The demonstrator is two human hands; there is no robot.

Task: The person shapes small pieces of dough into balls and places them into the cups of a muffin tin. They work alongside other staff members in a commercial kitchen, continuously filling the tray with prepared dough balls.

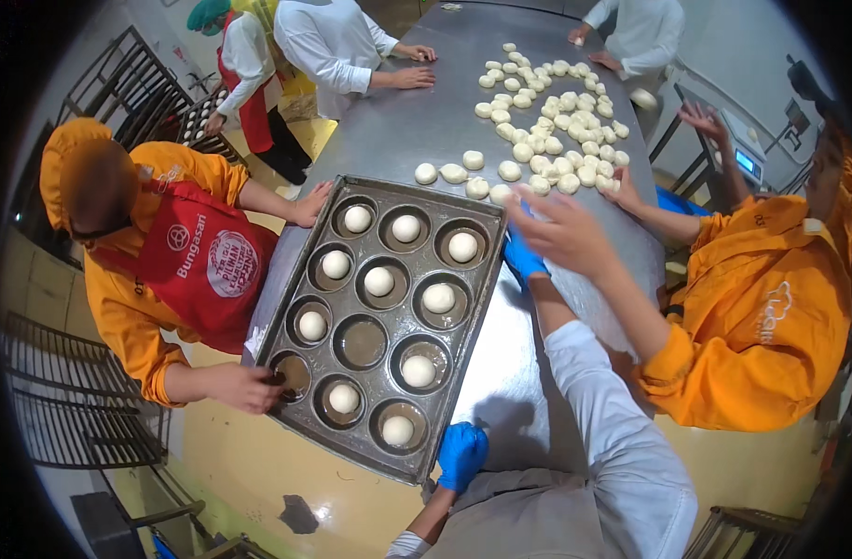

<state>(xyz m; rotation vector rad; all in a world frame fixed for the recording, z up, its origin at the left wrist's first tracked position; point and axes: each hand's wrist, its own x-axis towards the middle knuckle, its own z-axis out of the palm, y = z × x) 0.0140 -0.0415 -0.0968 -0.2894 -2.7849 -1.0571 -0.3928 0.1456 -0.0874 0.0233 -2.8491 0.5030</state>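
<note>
A dark metal baking tray (379,311) with round cups lies tilted across the table's near end, partly past its edge. Most cups hold a white dough ball (378,281); two, one in the middle and one at the left edge, hold none. My left hand (462,454), in a blue glove, is closed on the tray's rim near its lower right corner. Higher up the right rim, my gloved right hand (525,257) grips the tray's side. A co-worker's bare hand passes in front of it and hides part of the fingers.
Many dough balls (538,143) lie on the steel table (398,115). A co-worker in orange and a red apron (209,265) stands left, both hands at the tray. Another in orange (754,314) reaches in from the right. Beyond are more people, a scale (744,161) and racks (83,391).
</note>
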